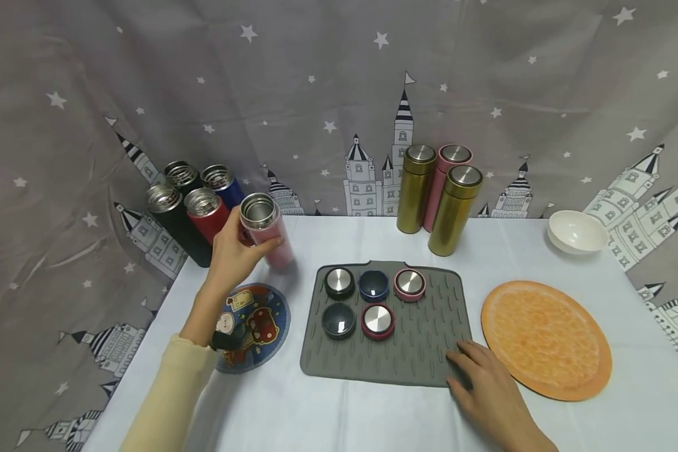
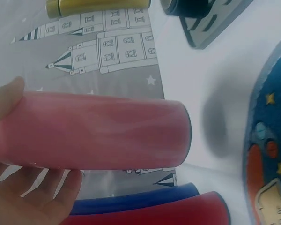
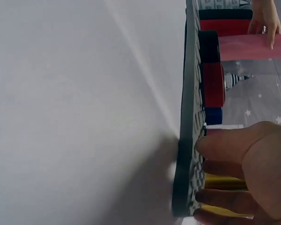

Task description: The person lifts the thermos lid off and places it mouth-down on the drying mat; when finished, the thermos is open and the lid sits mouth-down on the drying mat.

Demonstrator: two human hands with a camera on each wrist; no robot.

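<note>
My left hand [image 1: 234, 254] grips a pink vacuum flask [image 1: 268, 235] with no lid, thumb on one side and fingers on the other. In the left wrist view the base of the flask stands apart from its shadow on the white cloth. My right hand [image 1: 483, 389] rests its fingertips on the right front corner of a grey drying mat [image 1: 424, 358], with nothing in its grasp. On the mat sit several flask lids: a black lid [image 1: 339, 283], a dark blue lid [image 1: 373, 285], a pink lid [image 1: 409, 284], a dark lid [image 1: 338, 320] and a red lid [image 1: 378, 321].
Lidless flasks crowd the back left: a red flask [image 1: 208, 213], a blue flask [image 1: 226, 183] and two dark ones. Lidded gold flasks [image 1: 454, 210] and a pink one stand at the back. Also here: a round blue placemat [image 1: 277, 320], an orange placemat [image 1: 548, 339], a white bowl [image 1: 576, 233].
</note>
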